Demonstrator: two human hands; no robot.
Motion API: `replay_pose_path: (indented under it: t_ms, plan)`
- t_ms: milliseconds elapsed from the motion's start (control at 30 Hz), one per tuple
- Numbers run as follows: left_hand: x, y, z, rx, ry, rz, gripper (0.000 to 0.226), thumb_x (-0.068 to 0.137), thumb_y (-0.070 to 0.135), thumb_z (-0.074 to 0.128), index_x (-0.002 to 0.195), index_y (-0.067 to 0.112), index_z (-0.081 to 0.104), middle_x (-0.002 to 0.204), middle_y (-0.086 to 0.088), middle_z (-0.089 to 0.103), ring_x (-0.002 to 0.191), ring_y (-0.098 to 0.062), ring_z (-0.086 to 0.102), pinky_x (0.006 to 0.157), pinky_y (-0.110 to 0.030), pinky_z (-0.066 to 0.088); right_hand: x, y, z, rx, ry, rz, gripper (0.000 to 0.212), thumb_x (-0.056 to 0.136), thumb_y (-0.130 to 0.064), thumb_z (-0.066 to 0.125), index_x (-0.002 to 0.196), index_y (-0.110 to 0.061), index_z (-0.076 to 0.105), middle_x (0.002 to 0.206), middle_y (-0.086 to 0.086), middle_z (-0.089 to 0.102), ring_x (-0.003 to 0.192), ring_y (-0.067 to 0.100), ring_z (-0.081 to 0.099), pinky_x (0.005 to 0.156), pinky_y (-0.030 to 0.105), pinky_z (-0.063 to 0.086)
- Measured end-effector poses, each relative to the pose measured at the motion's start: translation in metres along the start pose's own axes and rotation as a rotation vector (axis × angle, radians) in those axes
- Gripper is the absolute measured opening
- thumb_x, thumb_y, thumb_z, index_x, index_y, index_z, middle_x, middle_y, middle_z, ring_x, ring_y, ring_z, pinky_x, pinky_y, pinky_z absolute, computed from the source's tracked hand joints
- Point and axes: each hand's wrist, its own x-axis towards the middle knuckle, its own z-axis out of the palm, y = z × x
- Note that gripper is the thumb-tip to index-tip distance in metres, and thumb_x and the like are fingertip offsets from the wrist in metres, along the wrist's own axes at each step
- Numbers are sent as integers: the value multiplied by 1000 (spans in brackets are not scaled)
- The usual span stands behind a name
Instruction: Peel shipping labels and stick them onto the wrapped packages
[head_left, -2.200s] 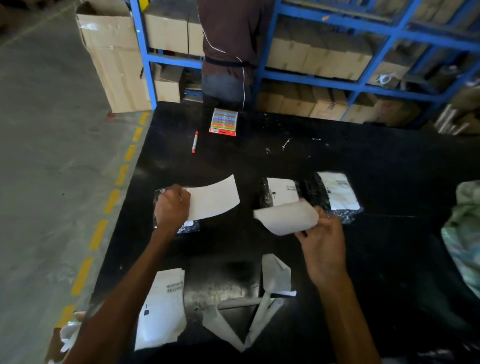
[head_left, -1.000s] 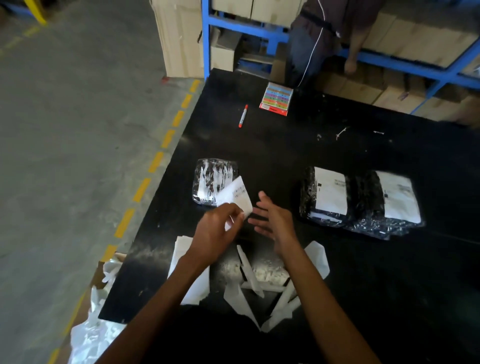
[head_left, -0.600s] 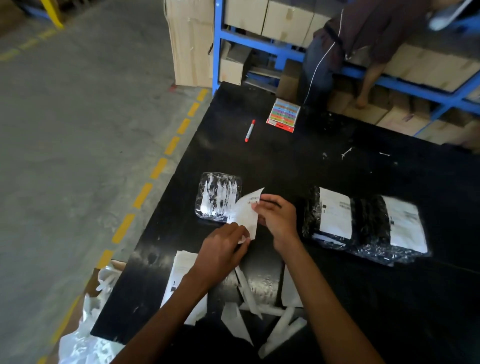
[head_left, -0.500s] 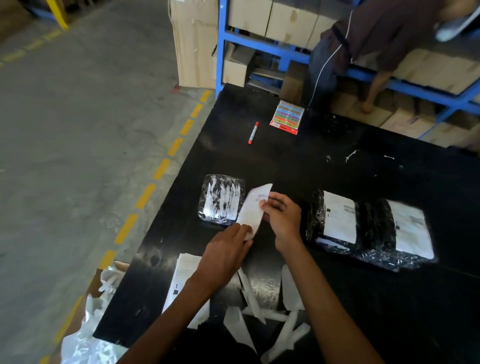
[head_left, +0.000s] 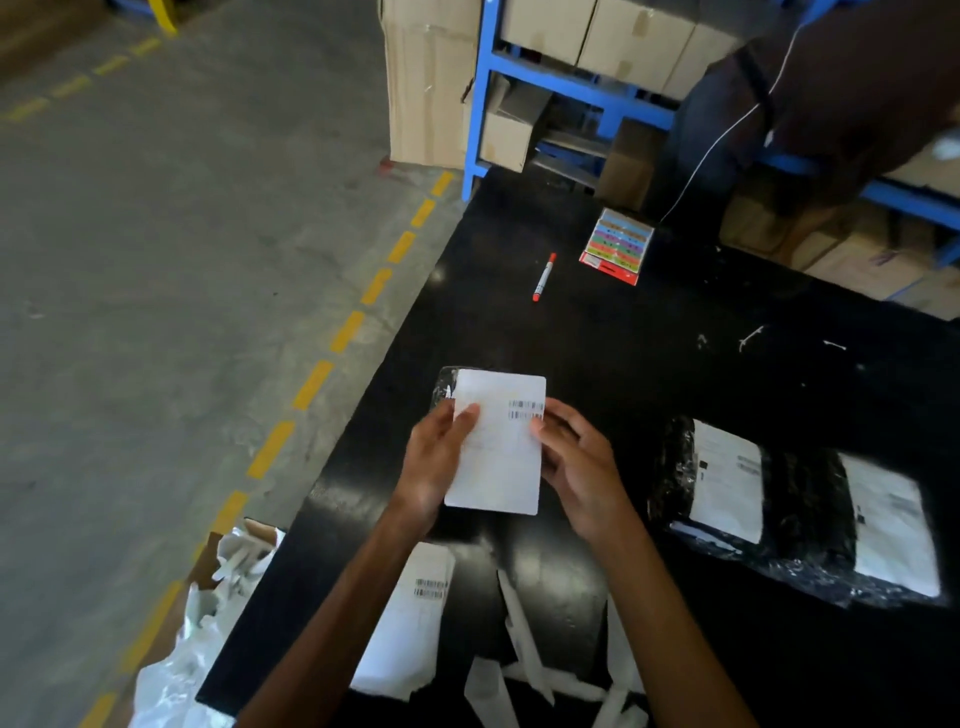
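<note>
Two hands pinch one shipping label (head_left: 498, 457) by side edges: left hand (head_left: 434, 462) on left edge, thumb over face; right hand (head_left: 582, 467) on right edge beside barcode. Label held face up over wrapped package (head_left: 445, 379) on black table (head_left: 597, 353); contact cannot be told. Two labelled packages (head_left: 727, 483) lie right, well apart. Near table edge: label stack (head_left: 415, 618).

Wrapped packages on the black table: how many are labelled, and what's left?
Done: the middle package and the rightmost package each carry a label. In hand: the left hand and right hand pinch a shipping label by its side edges over the leftmost package, which it mostly hides; not visibly stuck yet. Left: press it on. A label stack lies at the near edge.
</note>
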Motion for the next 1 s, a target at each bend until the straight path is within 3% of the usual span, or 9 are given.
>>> replay_pose_path:
  t_ms: [100, 167, 333, 467, 533, 600, 667, 867, 1000]
  plan:
    - [23, -15, -6, 321, 120, 108, 17, 98, 26, 62, 110, 15, 67, 106, -4, 74, 80, -12, 69, 59, -9, 50, 17, 18, 3, -71, 112, 45, 22, 89, -10, 71, 108, -19, 67, 105, 2, 77, 99, 18, 74, 76, 32, 59]
    - [37, -25, -11, 486, 134, 90, 26, 98, 29, 61, 117, 12, 66, 108, -1, 72, 83, -14, 68, 54, -7, 48, 31, 30, 5, -140, 195, 67, 20, 87, -10, 73, 104, -19, 69, 99, -2, 78, 94, 16, 74, 67, 26, 58]
    - [72, -48, -19, 597, 156, 36, 30, 96, 32, 64, 118, 12, 68, 114, -5, 74, 88, -18, 73, 62, -18, 57, 74, 54, 9, -315, 312, 84, 17, 84, -7, 76, 95, -19, 70, 92, -5, 76, 77, 8, 75, 59, 24, 59]
    - [97, -52, -16, 687, 205, 43, 30, 93, 30, 69, 113, 7, 71, 111, -6, 75, 85, -16, 72, 55, -6, 50, 108, 59, 11, -410, 342, 45, 19, 82, -9, 79, 95, -19, 70, 95, -3, 75, 86, 14, 74, 61, 28, 62]
    - [109, -54, -14, 721, 229, 49, 33, 92, 30, 71, 116, 7, 71, 115, -6, 75, 89, -18, 73, 66, -13, 57, 124, 61, 11, -442, 352, 40, 20, 81, -10, 81, 96, -18, 69, 95, -2, 75, 87, 16, 74, 64, 33, 64]
    - [120, -55, -12, 780, 231, 46, 38, 92, 34, 70, 122, 11, 68, 119, -6, 73, 95, -21, 73, 80, -31, 63, 138, 64, 11, -477, 366, 34, 22, 80, -12, 82, 97, -17, 69, 97, 0, 76, 87, 17, 74, 66, 39, 65]
    - [132, -52, -9, 841, 224, 58, 40, 93, 36, 68, 127, 15, 64, 122, -6, 72, 98, -22, 72, 84, -39, 62, 151, 67, 12, -500, 381, 33, 22, 80, -12, 82, 98, -17, 69, 95, -3, 75, 86, 15, 73, 65, 38, 65]
    - [146, -47, -8, 900, 235, 98, 36, 93, 28, 69, 126, 15, 62, 122, -7, 73, 97, -23, 74, 80, -36, 63, 167, 70, 16, -557, 382, 23, 21, 81, -13, 81, 98, -16, 69, 91, -8, 72, 80, 8, 71, 56, 24, 60]
    - [149, -44, -6, 1009, 227, 64, 45, 93, 36, 66, 132, 17, 51, 123, -9, 71, 97, -27, 74, 78, -36, 63, 173, 78, 13, -680, 414, -10, 20, 79, -16, 83, 94, -17, 69, 97, -2, 76, 81, 12, 73, 65, 36, 64]
